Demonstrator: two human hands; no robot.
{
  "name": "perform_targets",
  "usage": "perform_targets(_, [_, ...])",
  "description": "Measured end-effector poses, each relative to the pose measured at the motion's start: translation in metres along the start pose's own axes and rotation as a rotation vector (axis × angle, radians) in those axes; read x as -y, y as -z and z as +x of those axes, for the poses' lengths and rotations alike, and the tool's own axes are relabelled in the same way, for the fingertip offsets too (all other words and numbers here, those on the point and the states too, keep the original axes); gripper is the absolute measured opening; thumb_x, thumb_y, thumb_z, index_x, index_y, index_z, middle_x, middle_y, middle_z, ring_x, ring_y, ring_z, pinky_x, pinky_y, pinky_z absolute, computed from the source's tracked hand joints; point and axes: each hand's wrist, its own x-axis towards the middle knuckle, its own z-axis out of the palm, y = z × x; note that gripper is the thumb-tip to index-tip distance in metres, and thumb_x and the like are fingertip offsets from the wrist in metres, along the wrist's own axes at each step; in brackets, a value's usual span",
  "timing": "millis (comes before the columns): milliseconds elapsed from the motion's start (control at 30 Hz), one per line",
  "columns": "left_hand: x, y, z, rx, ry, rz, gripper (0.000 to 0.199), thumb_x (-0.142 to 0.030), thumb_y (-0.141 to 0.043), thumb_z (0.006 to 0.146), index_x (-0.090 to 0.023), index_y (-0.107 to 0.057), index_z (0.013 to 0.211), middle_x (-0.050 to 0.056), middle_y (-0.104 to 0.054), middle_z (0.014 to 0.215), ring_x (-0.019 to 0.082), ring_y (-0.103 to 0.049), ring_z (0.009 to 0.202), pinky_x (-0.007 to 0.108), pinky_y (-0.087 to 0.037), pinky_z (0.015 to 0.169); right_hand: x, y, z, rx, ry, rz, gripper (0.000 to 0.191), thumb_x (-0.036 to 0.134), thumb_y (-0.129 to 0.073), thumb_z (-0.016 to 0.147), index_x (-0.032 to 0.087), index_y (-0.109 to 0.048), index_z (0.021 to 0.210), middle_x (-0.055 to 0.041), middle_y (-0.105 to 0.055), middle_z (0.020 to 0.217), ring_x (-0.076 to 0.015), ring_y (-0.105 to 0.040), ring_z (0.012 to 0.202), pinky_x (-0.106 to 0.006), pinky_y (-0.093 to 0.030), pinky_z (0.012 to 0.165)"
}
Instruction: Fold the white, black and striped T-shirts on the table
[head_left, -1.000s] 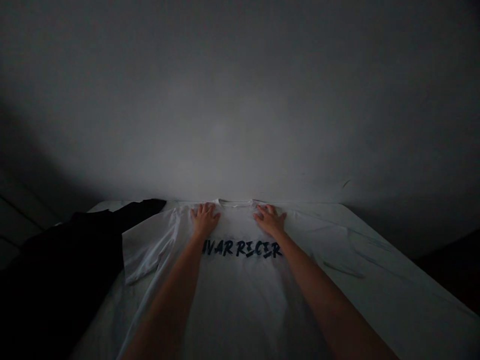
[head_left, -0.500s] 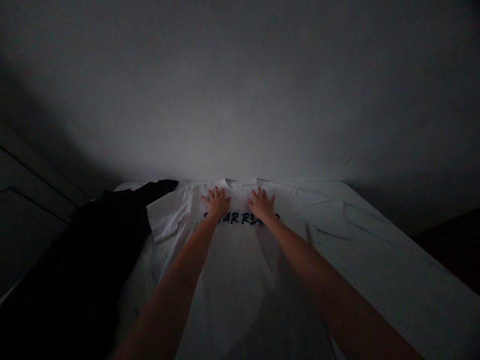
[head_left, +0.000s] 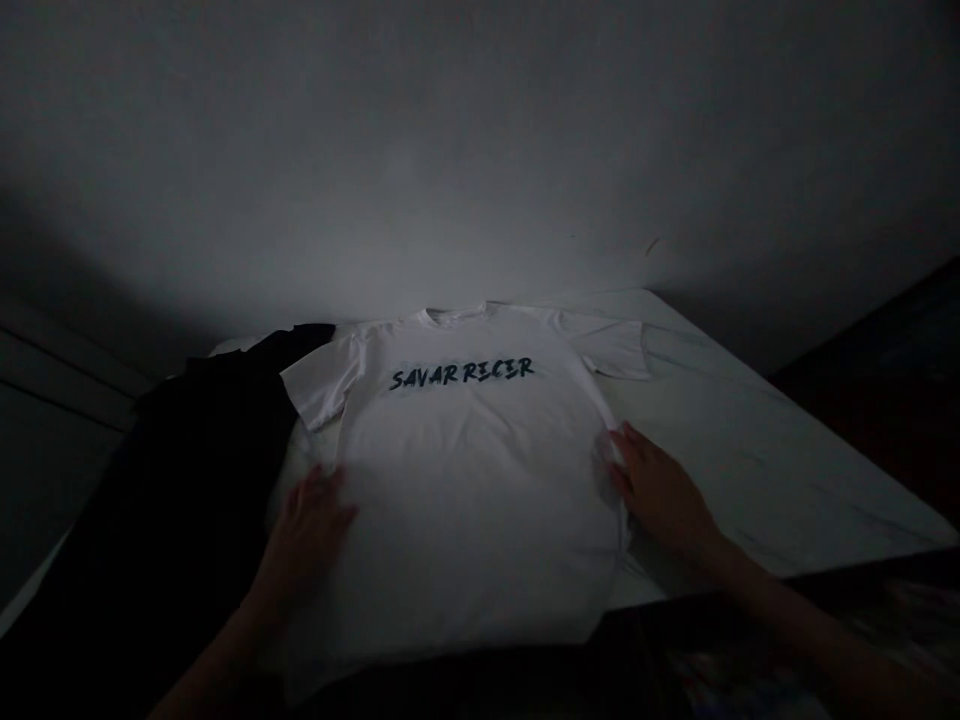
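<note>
A white short-sleeved T-shirt (head_left: 465, 480) lies spread out on the table, its collar towards the wall and dark lettering (head_left: 461, 373) reading "SAVAR RECER" across the chest. At the shirt's left side edge is my left hand (head_left: 311, 520), blurred, thumb apart from the fingers, resting on or just over the cloth. My right hand (head_left: 664, 490) is at the opposite side edge, fingers and thumb closed on the fabric there. Light creases run down the shirt's middle, and its lower hem reaches the table's front edge.
A black garment (head_left: 202, 480) lies to the left of the T-shirt and hangs towards me. The white marble-patterned table (head_left: 750, 450) stands against a grey wall (head_left: 450, 150). Dark, unclear items are below the front edge at right. The room is dim.
Both hands have left the chest lettering and come back towards me, parting to the shirt's two side edges. The lettering is now uncovered. The view has shifted, showing the table's front edge.
</note>
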Motion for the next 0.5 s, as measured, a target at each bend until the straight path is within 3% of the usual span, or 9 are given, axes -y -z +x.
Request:
perform_targets(100, [-0.014, 0.006, -0.048, -0.007, 0.105, -0.010, 0.032, -0.039, -0.043, 0.087, -0.027, -0.067, 0.105, 0.010, -0.065, 0.127, 0.033, -0.053, 0.126, 0.052, -0.039, 0.106, 0.008, 0.008, -0.047, -0.070, -0.190, 0.093, 0.050, 0.038, -0.047, 0.085, 0.016, -0.052, 0.130, -0.0193, -0.061, 0.124, -0.0333, -0.057, 0.117, -0.045, -0.045, 0.100])
perform_targets(200, [-0.032, 0.006, -0.072, -0.045, 0.412, -0.068, 0.049, -0.050, -0.042, 0.085, -0.021, -0.059, 0.121, 0.013, -0.069, 0.111, 0.034, -0.064, 0.104, 0.050, -0.049, 0.091, 0.030, 0.014, -0.064, -0.083, -0.385, 0.234, 0.050, 0.045, -0.054, 0.081, 0.018, -0.054, 0.123, -0.0160, -0.066, 0.109, -0.0302, -0.063, 0.101, -0.040, -0.050, 0.087])
perform_targets(267, [-0.039, 0.005, -0.077, -0.032, 0.556, -0.144, 0.053, -0.054, -0.043, 0.083, -0.020, -0.059, 0.120, 0.013, -0.070, 0.103, 0.034, -0.066, 0.095, 0.050, -0.051, 0.084, 0.042, 0.018, -0.062, -0.046, -0.477, 0.295, 0.046, 0.050, -0.056, 0.082, 0.019, -0.057, 0.116, -0.0136, -0.068, 0.102, -0.0277, -0.065, 0.092, -0.036, -0.051, 0.079])
perform_targets(400, [-0.039, 0.008, -0.074, 0.000, 0.658, -0.270, 0.040, -0.054, -0.051, 0.081, -0.022, -0.064, 0.101, 0.011, -0.070, 0.093, 0.033, -0.066, 0.089, 0.048, -0.052, 0.083, 0.052, 0.031, -0.049, 0.040, -0.528, 0.245, 0.024, 0.042, -0.054, 0.084, 0.021, -0.060, 0.096, -0.0092, -0.069, 0.091, -0.0239, -0.065, 0.084, -0.032, -0.045, 0.069])
perform_targets(500, [-0.037, 0.016, -0.072, -0.002, 0.714, -0.327, 0.045, -0.056, -0.054, 0.080, -0.021, -0.062, 0.106, 0.012, -0.068, 0.098, 0.030, -0.066, 0.087, 0.043, -0.053, 0.079, 0.060, 0.042, -0.045, 0.097, -0.544, 0.227, 0.027, 0.034, -0.053, 0.085, 0.019, -0.057, 0.107, -0.0083, -0.068, 0.097, -0.0232, -0.066, 0.089, -0.030, -0.044, 0.070])
